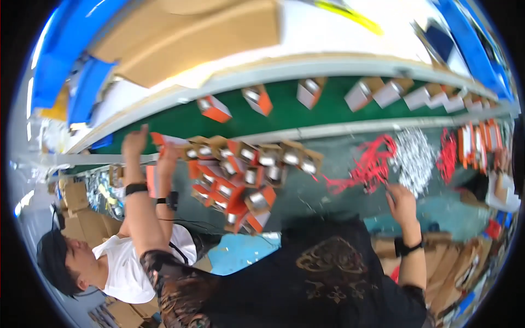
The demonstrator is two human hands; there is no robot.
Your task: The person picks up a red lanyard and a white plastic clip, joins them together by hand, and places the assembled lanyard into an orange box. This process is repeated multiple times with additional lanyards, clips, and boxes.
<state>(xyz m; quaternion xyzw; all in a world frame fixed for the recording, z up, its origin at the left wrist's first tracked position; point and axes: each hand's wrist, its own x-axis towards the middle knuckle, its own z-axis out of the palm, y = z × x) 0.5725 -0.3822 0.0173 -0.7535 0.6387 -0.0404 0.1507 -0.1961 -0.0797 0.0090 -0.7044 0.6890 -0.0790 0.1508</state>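
My left hand (pixel 135 143) reaches to the near edge of the green conveyor belt (pixel 180 123), slightly blurred, fingers stretched out and nothing visible in them. Right beside it, a co-worker's hand (pixel 167 157) is at a small orange-and-white box (pixel 165 139). My right hand (pixel 402 203) is over the bench, its fingers pinched at the lower edge of a pile of silvery-white strips (pixel 414 158) and a heap of red strips (pixel 372 164). What lies between those fingertips is too small to make out. Between my arms stand several open orange-and-white boxes (pixel 258 200) with silvery round contents.
More small boxes (pixel 311 93) stand spaced along the belt. A white shelf (pixel 328 38) with brown cardboard (pixel 208 44) runs above it. At far right are stacked orange boxes (pixel 480 143) and another red strip bundle (pixel 447 156). A co-worker in a white shirt (pixel 128 270) is close on my left.
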